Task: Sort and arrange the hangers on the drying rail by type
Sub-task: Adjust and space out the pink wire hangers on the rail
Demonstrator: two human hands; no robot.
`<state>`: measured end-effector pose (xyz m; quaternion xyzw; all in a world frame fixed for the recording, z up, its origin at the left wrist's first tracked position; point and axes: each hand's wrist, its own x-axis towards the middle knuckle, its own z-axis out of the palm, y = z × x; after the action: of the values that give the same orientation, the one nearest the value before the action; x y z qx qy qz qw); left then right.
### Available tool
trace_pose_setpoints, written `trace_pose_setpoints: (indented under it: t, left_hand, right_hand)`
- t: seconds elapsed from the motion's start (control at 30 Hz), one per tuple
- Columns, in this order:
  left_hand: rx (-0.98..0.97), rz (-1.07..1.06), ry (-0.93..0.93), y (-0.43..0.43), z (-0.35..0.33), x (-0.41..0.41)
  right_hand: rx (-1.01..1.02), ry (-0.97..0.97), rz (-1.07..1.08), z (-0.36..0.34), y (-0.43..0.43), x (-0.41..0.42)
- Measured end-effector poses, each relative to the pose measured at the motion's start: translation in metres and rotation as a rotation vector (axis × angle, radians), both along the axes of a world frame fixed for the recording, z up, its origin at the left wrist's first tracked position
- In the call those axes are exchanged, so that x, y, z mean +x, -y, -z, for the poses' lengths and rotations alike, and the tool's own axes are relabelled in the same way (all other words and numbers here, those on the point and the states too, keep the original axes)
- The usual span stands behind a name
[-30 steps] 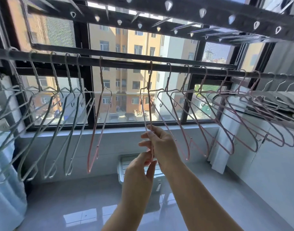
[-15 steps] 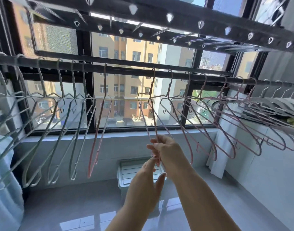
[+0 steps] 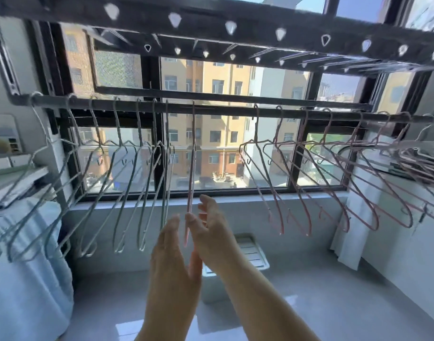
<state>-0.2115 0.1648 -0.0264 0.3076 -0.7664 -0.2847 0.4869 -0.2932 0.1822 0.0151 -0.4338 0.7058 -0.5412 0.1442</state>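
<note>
Left hand raised, fingers straight and together, palm turned to the right, holding nothing. Right hand just beside it and a bit higher, fingers loosely spread. Its thumb touches the lower end of a single pink hanger; no curled grip visible. That hanger's bottom tip sits between the two hands.

The single pink hanger hangs edge-on from the drying rail and stands alone. It is just right of the grey hangers, with a wider gap to the pink hangers on its right. Grey group fills the left stretch of the rail, all slanting down-left. Pink group fills the right stretch, fanned out down-right. Far right end: a tight bunch of white hangers, blurred, count unclear.

Above the rail, a dark upper rack bar with teardrop holes. Behind, a window with dark frames, apartment blocks outside. Below the hands, a white plastic bin on the tiled floor. Light blue cloth at lower left.
</note>
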Motion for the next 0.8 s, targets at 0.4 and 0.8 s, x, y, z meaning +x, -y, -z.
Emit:
trace_pose_setpoints:
  t: [0.4, 0.8]
  left_hand:
    - [0.019, 0.068, -0.087, 0.018, 0.005, -0.015]
    - [0.096, 0.143, -0.153, 0.004, 0.006, -0.037]
  right_hand:
    - [-0.096, 0.266, -0.003, -0.004, 0.01, -0.012]
    - [-0.24, 0.425, -0.046, 0.002, -0.016, -0.035]
